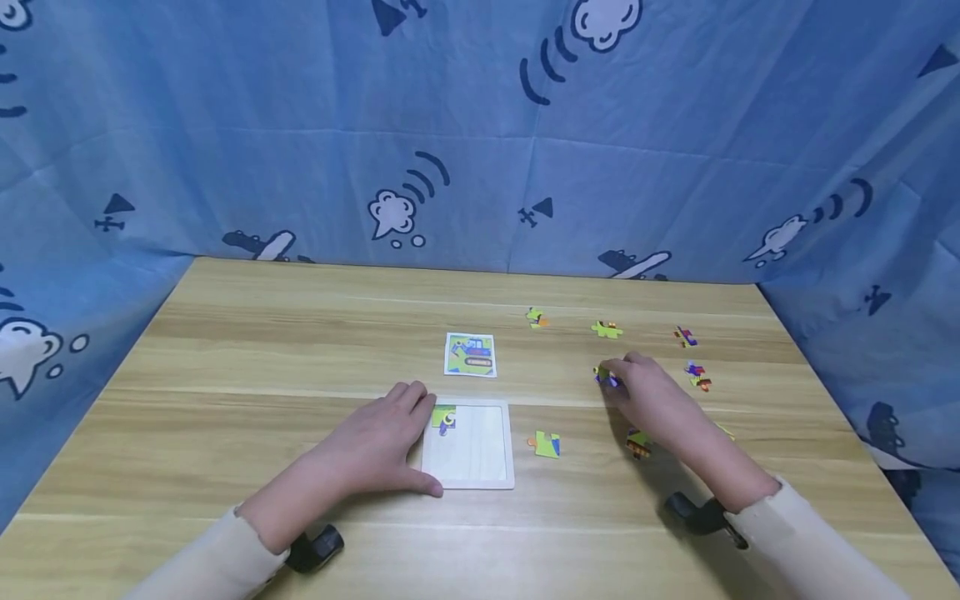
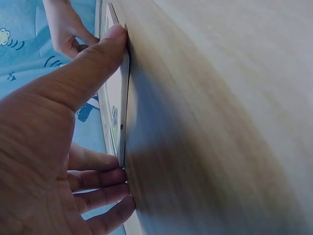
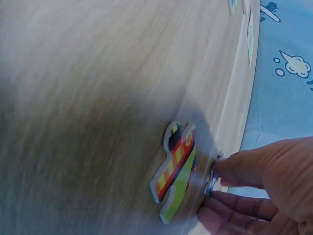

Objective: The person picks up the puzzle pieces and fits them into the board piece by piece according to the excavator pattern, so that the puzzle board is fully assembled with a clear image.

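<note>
My left hand holds the white puzzle tray by its left side, thumb at the near edge and fingertips by the left edge. One green-and-purple piece sits in the tray's upper left corner. To the right, my right hand pinches a small jigsaw piece between thumb and fingers, close over the table; the fingers partly hide it. A red, yellow and green striped piece lies near that hand, below it in the head view.
A picture card of an excavator lies beyond the tray. Several loose pieces spread across the right side, among them a green one beside the tray, another green one farther back and a purple one. A blue curtain stands behind the table.
</note>
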`<state>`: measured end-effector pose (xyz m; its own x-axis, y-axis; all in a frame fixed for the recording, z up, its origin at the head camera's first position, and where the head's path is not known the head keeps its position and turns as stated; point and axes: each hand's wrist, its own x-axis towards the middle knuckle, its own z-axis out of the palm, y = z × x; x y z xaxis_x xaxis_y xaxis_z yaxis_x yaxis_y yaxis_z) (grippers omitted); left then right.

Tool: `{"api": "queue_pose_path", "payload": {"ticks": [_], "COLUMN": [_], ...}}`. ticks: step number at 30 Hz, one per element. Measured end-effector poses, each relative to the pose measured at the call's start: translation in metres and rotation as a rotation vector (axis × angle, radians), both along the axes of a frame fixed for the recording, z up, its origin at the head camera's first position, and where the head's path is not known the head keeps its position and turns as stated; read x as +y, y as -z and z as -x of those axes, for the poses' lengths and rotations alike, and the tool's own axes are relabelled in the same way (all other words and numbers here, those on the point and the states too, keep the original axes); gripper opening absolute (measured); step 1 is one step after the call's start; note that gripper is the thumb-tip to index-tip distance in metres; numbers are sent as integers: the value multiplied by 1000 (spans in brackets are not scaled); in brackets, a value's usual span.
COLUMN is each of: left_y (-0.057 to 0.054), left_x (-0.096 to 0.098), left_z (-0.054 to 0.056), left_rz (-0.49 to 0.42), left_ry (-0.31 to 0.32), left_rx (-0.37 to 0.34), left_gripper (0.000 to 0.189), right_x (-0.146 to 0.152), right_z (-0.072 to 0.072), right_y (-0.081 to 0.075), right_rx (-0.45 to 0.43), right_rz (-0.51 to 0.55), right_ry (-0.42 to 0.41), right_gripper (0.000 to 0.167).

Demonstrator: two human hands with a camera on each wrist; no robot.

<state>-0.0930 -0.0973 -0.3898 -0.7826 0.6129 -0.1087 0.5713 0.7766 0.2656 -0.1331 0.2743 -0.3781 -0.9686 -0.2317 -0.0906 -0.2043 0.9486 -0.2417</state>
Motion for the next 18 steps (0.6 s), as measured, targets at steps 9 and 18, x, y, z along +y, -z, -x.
{"api": "queue_pose_path", "payload": {"ticks": [9,18], "left_y": [0,2], "left_x": [-1,-1], "left_z": [-1,0], "left_rz": [-4,7], "left_ry": [-11,-10], "left_rx": [-3,-2], "left_gripper": [115,117], "right_x": [9,-2], "right_z": [5,8], "right_y": [6,0], "right_rx": [7,10], "right_rz": [61,90], "right_ry": [-8,-75], "right_gripper": [24,25]}}
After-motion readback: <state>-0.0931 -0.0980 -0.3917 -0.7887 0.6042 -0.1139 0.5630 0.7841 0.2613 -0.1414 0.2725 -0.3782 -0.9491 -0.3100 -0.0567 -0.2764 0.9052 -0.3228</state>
